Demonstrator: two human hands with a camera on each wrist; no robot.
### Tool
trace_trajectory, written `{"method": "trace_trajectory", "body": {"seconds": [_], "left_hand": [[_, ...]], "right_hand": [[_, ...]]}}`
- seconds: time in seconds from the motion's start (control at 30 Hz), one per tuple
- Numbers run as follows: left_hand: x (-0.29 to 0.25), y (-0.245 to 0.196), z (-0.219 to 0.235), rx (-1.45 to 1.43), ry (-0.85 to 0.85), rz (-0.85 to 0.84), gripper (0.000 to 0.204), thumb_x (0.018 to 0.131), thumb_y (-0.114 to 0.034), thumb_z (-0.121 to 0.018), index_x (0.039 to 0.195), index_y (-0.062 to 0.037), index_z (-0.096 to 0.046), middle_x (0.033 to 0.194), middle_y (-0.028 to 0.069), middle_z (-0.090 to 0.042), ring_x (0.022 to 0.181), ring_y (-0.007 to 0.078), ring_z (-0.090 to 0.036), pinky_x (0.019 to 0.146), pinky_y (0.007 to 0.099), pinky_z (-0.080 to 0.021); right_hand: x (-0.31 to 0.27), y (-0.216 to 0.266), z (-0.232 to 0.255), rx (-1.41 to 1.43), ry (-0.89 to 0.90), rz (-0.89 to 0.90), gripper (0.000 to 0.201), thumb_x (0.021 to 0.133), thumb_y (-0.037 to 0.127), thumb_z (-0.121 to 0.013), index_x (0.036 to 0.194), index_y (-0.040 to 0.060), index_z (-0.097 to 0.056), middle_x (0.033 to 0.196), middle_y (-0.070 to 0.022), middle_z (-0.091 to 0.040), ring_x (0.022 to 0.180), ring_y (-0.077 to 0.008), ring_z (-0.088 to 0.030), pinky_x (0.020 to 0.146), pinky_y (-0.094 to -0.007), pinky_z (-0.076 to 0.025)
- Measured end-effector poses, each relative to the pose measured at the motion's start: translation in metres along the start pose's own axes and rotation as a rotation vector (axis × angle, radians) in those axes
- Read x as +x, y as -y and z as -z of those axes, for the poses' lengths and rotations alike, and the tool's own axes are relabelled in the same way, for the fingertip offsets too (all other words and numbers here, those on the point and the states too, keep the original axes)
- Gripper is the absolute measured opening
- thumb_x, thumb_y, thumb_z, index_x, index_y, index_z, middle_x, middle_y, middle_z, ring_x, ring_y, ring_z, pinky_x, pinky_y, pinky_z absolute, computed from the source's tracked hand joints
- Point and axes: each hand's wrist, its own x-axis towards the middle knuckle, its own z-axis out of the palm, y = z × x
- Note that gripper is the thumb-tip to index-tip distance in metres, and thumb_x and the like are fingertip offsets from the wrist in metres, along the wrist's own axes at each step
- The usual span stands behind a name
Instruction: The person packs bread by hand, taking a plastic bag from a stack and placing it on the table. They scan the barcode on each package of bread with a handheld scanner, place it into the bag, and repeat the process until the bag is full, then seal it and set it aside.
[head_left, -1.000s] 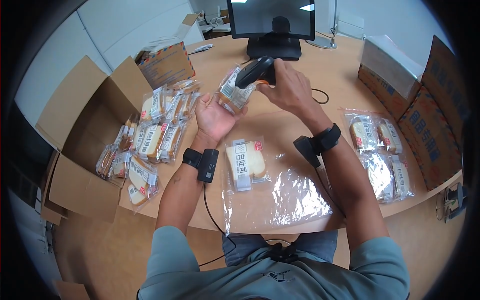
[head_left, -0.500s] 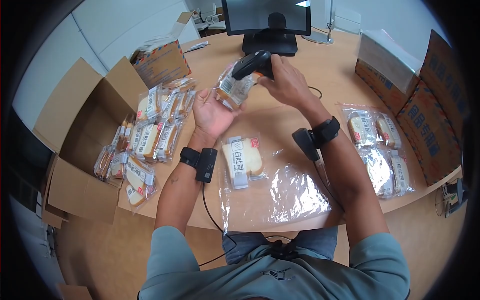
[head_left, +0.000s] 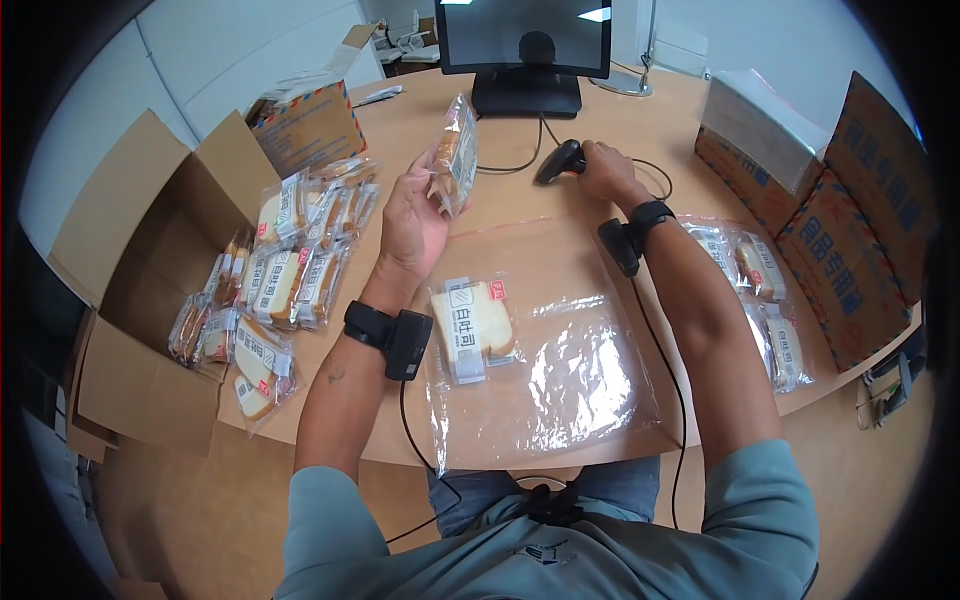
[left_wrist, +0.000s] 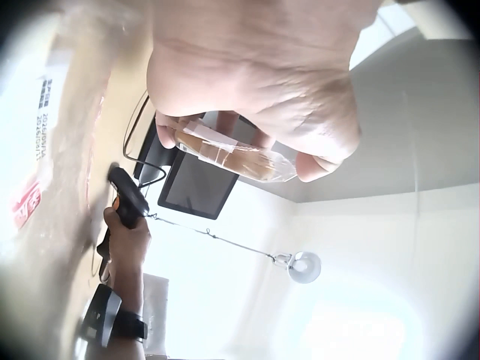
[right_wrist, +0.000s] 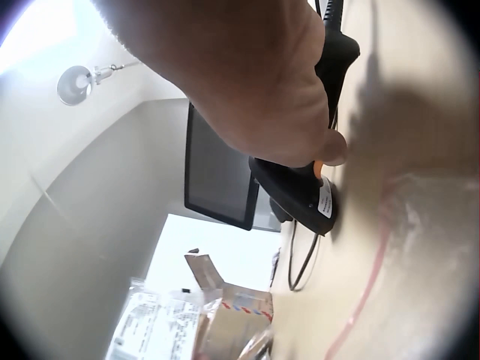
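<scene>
The left hand (head_left: pixel 412 222) holds a wrapped bread pack (head_left: pixel 456 160) on edge above the table; in the left wrist view the pack (left_wrist: pixel 232 156) sits between thumb and fingers. Farther right, the right hand (head_left: pixel 612 173) grips a black barcode scanner (head_left: pixel 563 161) low at the table; the right wrist view shows the scanner (right_wrist: pixel 296 191) under the hand (right_wrist: pixel 262 97). A large clear plastic bag (head_left: pixel 590 385) lies flat in front of the person, with one bread pack (head_left: pixel 472 325) at its left part.
Many bread packs (head_left: pixel 285 275) lie at the left by an open carton (head_left: pixel 140 380). More packs (head_left: pixel 762 268) are at the right, near printed cartons (head_left: pixel 840 270). A monitor (head_left: pixel 525 40) stands at the back, and scanner cable curls over the table.
The right hand has moved the scanner away from the bread pack, right and down to the table. The left hand has turned its pack on edge and raised it slightly.
</scene>
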Motion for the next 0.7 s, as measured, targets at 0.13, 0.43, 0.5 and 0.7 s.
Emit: {"method": "trace_trajectory", "body": {"seconds": [0.13,0.43,0.5,0.7], "left_hand": [[0.000,0.003,0.000,0.067,0.020,-0.026,0.067,0.087,-0.030,-0.053,0.147,-0.0028,-0.040,0.132,0.0069,-0.053,0.113,0.0191,-0.049,0.095,0.0335,-0.041],[-0.007,0.010,-0.009,0.961,0.098,-0.506,0.058,0.082,-0.023,-0.070,0.133,0.0002,-0.056,0.139,0.0186,-0.045,0.131,0.0308,-0.046,0.107,0.0397,-0.039],[-0.011,0.009,-0.012,1.339,0.212,-0.658,0.058,0.079,-0.021,-0.073,0.131,-0.0017,-0.057,0.142,0.0218,-0.042,0.130,0.0383,-0.045,0.107,0.0441,-0.039],[-0.013,0.009,0.007,1.323,0.061,-0.533,0.046,0.080,-0.022,-0.070,0.121,-0.0017,-0.064,0.130,0.0204,-0.057,0.123,0.0351,-0.053,0.105,0.0423,-0.041]], "right_hand": [[0.001,-0.004,0.003,-0.063,0.012,0.007,0.038,0.084,0.032,-0.069,0.109,0.0051,-0.060,0.111,-0.0165,-0.064,0.109,-0.0365,-0.059,0.091,-0.0495,-0.046],[-0.021,0.082,0.117,1.373,0.450,-0.009,0.042,0.097,0.042,-0.060,0.110,0.0025,-0.059,0.092,-0.0080,-0.065,0.078,-0.0173,-0.067,0.070,-0.0291,-0.054],[-0.018,0.079,0.103,1.256,0.501,0.089,0.041,0.096,0.040,-0.062,0.111,0.0016,-0.058,0.094,-0.0086,-0.066,0.081,-0.0177,-0.068,0.071,-0.0293,-0.055],[-0.015,0.046,0.104,1.075,0.238,-0.011,0.035,0.090,0.017,-0.064,0.120,0.0008,-0.057,0.095,-0.0081,-0.064,0.081,-0.0156,-0.066,0.078,-0.0303,-0.058]]}}
